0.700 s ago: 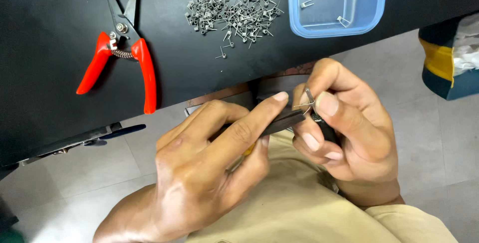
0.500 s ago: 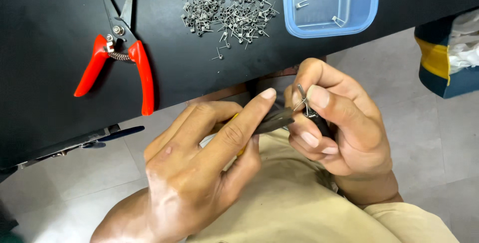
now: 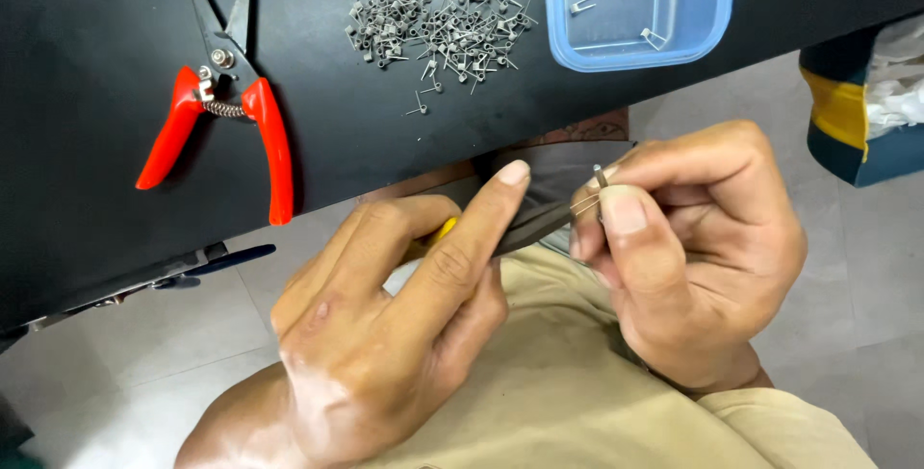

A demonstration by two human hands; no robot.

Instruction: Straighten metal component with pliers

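Both hands work over our lap: left hand (image 3: 385,334) clenches dark slim pliers w/ yellow handle (image 3: 525,228), forefinger along top to steady; right hand (image 3: 693,257) pinches small grey wire piece (image 3: 600,177) at the tips. Farther, on black table (image 3: 96,46): red-handled snips (image 3: 221,103), grey wire-bit pile (image 3: 433,17), blue plastic tray (image 3: 712,17) keeping few bits apart.

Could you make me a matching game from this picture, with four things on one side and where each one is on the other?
Things:
1. red-handled snips
2. heap of small metal parts
3. blue plastic tray
4. small metal piece

Places:
A. pinched in the right hand
B. far left on the black table
C. top right on the table
D. between snips and tray

Pairs: 1-B, 2-D, 3-C, 4-A
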